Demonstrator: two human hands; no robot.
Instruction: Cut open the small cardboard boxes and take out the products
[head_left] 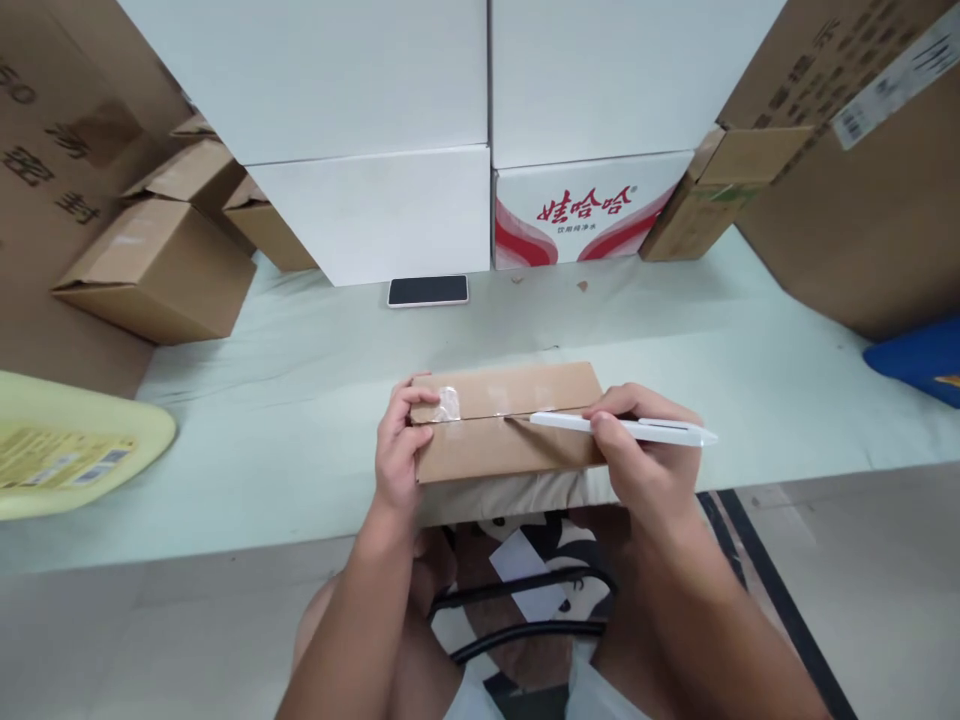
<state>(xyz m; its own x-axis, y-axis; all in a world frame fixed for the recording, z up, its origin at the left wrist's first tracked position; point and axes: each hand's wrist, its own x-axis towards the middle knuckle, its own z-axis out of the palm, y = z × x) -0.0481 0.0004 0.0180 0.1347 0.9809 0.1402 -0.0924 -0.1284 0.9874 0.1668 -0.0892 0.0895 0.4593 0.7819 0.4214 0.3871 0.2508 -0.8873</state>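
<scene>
- Left hand [400, 445]: fingers wrapped round box's 9 o'clock end.
- Phone [427, 290]: flat, toward box's 11 o'clock, apart from it.
- Box [480, 455]: at table's [300, 430] 6 o'clock edge, taped seam upward.
- Cutter [559, 421]: tip at seam, handle toward 3 o'clock.
- Right hand [649, 470]: holds cutter.

Bright, diffuse light; glare on tape [448, 403]; edges stretched.

The small box [487, 445] is matt cardboard under shiny, crinkled clear plastic tape [448, 403], the pen-shaped tool [649, 430] and yellow bottle [90, 435] look smoothly plastic, the smartphone [427, 291] has a glossy, glass-like screen, and faintly wrinkled matt cloth [315, 420] covers the surface [765, 380].
</scene>
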